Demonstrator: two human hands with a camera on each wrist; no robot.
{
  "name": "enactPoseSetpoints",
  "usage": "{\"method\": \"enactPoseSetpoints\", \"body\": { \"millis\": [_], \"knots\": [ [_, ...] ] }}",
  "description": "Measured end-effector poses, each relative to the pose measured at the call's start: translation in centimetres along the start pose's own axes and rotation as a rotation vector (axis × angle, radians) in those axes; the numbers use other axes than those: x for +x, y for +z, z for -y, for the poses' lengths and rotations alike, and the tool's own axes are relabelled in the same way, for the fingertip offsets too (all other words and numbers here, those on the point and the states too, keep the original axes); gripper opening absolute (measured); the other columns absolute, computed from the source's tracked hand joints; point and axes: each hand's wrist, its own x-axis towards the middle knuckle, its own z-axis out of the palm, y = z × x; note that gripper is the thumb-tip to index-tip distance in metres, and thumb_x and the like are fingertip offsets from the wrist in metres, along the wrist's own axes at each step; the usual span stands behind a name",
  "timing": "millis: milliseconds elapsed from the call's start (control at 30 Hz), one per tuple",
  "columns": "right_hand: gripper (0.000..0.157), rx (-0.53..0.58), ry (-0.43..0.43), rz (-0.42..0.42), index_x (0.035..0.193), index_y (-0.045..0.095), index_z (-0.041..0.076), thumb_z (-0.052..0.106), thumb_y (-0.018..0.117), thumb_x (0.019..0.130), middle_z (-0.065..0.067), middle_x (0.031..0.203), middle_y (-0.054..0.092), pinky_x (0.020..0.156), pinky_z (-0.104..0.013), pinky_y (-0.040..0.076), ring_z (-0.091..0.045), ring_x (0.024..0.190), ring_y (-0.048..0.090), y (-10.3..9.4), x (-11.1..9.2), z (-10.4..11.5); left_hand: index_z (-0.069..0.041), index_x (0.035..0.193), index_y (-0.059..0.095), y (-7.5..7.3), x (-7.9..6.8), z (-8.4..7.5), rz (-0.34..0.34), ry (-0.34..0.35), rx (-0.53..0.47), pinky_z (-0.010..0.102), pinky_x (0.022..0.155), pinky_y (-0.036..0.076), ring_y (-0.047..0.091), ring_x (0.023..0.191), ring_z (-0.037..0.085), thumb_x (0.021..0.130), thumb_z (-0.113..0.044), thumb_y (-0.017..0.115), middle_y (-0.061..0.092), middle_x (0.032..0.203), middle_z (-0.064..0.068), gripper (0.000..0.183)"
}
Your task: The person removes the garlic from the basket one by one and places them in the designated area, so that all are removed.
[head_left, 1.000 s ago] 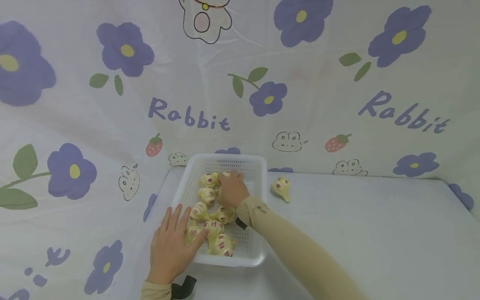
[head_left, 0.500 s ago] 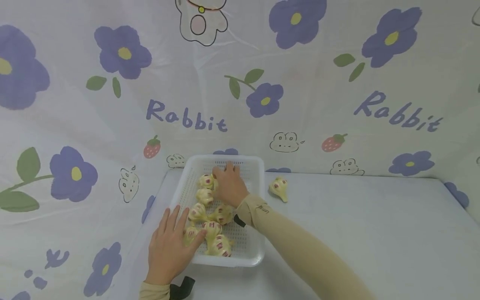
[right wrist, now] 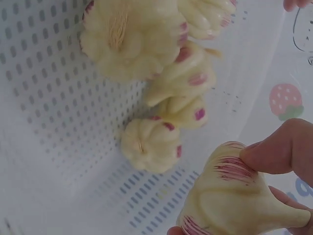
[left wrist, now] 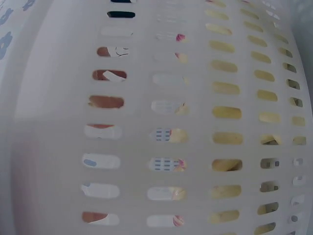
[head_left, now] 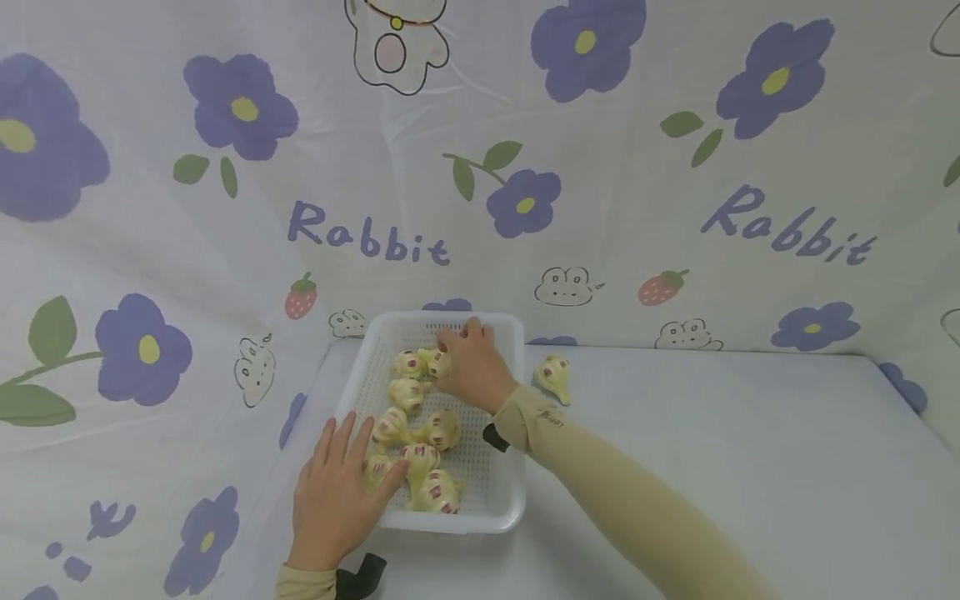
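Note:
A white slotted plastic basket (head_left: pixel 487 500) holds several garlic bulbs (head_left: pixel 437 492), cream with purple-red marks. In the right wrist view my right hand (right wrist: pixel 288 154) pinches one garlic bulb (right wrist: pixel 230 196) between thumb and fingers, its stem toward the palm. In the head view this right hand (head_left: pixel 474 367) reaches over the basket's far half and mostly covers the held bulb. My left hand (head_left: pixel 337 492) rests on the basket's left rim with straight, spread fingers, the thumb reaching inside by the bulbs. The left wrist view shows the basket's outer wall (left wrist: pixel 54 137), with bulbs through its slots.
A single garlic bulb (head_left: pixel 553 377) lies on the white table (head_left: pixel 712 467), right of the basket. Behind and to the left hangs a white cloth (head_left: pixel 420 167) printed with purple flowers and rabbits. Dark wrist straps show near both sleeves.
My right hand has moved slightly right inside the basket, uncovering a bulb in the far row. The left hand keeps its place on the rim. The whole head view has shifted slightly.

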Motion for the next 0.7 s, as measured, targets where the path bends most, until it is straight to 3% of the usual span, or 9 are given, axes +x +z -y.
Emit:
{"method": "enactPoseSetpoints", "body": {
  "millis": [167,267,400,700],
  "knots": [
    [0.043,0.027,0.009,-0.008,0.114,0.062,0.008,0.023,0.089,0.084,-0.018,0.114,0.049,0.077,-0.038,0.050,-0.032,0.103,0.044,-1.8,-0.7,-0.6,-0.010,0.152,0.054,-0.2,0.0,-0.2,0.021,-0.012,-0.001,0.070,0.101,0.048,0.038,0.150,0.046,0.093,-0.066,0.063,0.048,0.159,0.019,0.082],
    [0.041,0.045,0.035,-0.009,0.116,0.063,0.008,0.018,0.087,0.085,-0.016,0.117,0.049,0.078,-0.038,0.052,-0.032,0.106,0.045,-2.6,-1.0,-1.1,-0.010,0.153,0.053,-0.3,0.1,-0.2,0.034,-0.017,0.000,0.071,0.102,0.047,0.037,0.150,0.047,0.093,-0.066,0.063,0.047,0.159,0.020,0.082],
    [0.040,0.066,0.072,-0.005,0.121,0.063,0.008,0.009,0.079,0.084,-0.016,0.120,0.048,0.074,-0.036,0.053,-0.033,0.111,0.045,-3.4,-1.2,-2.1,-0.010,0.153,0.052,-0.4,0.1,-0.3,0.034,-0.019,-0.003,0.071,0.102,0.047,0.037,0.150,0.047,0.093,-0.065,0.063,0.047,0.159,0.020,0.082],
    [0.043,0.104,0.156,-0.005,0.121,0.062,0.009,0.010,0.079,0.081,-0.016,0.123,0.047,0.076,-0.037,0.057,-0.034,0.115,0.044,-4.4,-1.8,-4.4,-0.010,0.152,0.053,-0.4,0.0,-0.5,0.029,-0.016,-0.007,0.071,0.101,0.047,0.038,0.150,0.047,0.093,-0.065,0.064,0.048,0.159,0.020,0.081]
  ]
}}
